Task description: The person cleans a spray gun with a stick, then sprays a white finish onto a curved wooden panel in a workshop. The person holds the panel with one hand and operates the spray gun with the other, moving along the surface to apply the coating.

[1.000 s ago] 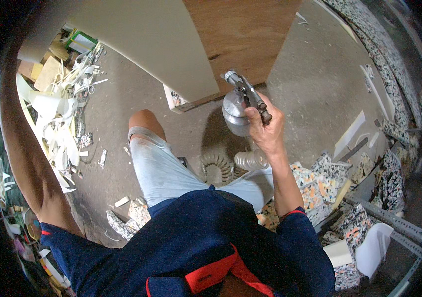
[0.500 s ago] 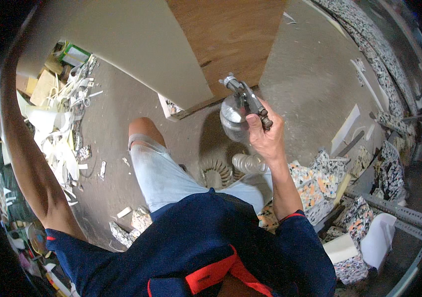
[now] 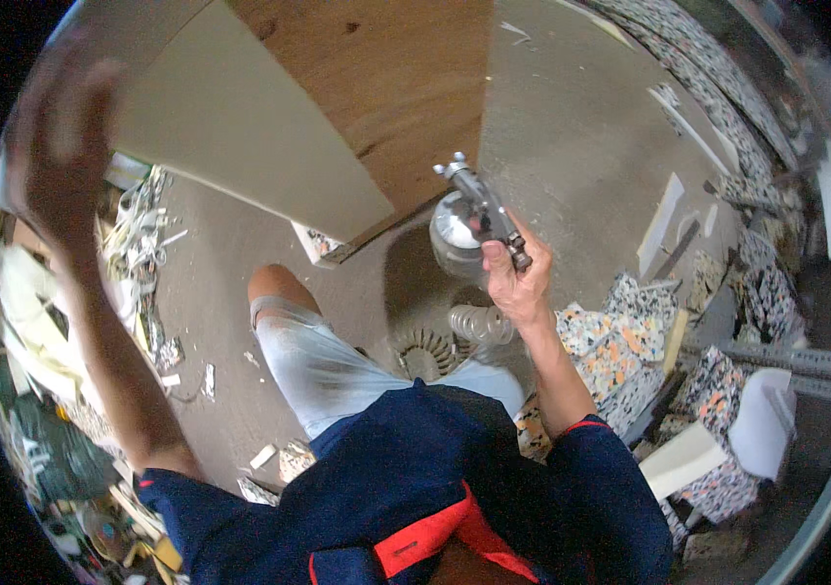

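My right hand (image 3: 521, 283) is wrapped round the handle of a metal spray gun (image 3: 474, 195). A round clear-and-silver cup (image 3: 455, 229) hangs under the gun, whose nozzle points up and away from me. A coiled clear air hose (image 3: 482, 324) loops below that hand, by my legs. At the upper left, my left hand (image 3: 64, 146) is raised and smeared by motion, in front of the cream panel's left part. That cream panel (image 3: 259, 127) meets a brown plywood panel (image 3: 396, 88) along a slanting edge. Whether the left hand touches anything cannot be made out.
Pale offcut strips (image 3: 138, 234) are heaped on the floor at left. Speckled foam chunks (image 3: 620, 331) and white sheets (image 3: 765, 424) lie at right, beside a perforated metal rail (image 3: 811, 363). A dark bag (image 3: 59, 444) sits at lower left.
My left hand has come into view at the upper left, its forearm swinging inward. The panels appear farther left in the picture. My right hand keeps its grip on the spray gun.
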A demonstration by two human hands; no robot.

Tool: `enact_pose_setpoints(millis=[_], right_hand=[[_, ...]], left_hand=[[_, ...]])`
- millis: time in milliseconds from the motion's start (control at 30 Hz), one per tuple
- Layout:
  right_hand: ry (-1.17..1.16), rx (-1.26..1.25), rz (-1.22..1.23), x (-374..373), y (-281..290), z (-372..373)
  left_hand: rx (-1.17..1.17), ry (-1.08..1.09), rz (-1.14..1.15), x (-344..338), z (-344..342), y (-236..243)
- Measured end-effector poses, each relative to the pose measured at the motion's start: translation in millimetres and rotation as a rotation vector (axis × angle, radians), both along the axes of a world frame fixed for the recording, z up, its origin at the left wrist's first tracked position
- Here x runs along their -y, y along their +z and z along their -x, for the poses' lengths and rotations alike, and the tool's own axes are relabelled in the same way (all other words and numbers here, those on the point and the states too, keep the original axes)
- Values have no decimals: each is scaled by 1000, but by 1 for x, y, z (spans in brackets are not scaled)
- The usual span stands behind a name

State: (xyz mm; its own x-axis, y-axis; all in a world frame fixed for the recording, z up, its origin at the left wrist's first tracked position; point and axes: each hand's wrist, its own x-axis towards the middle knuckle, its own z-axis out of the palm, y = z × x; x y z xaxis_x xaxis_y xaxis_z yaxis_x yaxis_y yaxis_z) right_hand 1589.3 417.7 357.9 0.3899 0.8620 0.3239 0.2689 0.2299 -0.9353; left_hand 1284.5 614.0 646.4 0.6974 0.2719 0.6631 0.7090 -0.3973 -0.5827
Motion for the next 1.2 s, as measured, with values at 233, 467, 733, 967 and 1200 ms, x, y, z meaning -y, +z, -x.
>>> enact_pose_setpoints(millis=[233, 467, 733, 967, 1200], right_hand=[[52, 204, -140, 18, 4, -6], [135, 226, -232, 30, 10, -4], [-47, 191, -339, 35, 2, 19], [-20, 373, -345, 42, -10, 16], [-171, 82, -357, 27, -11, 14]], left_hand=[[-71, -799, 913, 119, -167, -152], [-188, -889, 1264, 122, -166, -155], [-36, -882, 1445, 124, -163, -166], [-232, -845, 1391, 121, -161, -161], [22, -783, 1228, 112, -162, -142]])
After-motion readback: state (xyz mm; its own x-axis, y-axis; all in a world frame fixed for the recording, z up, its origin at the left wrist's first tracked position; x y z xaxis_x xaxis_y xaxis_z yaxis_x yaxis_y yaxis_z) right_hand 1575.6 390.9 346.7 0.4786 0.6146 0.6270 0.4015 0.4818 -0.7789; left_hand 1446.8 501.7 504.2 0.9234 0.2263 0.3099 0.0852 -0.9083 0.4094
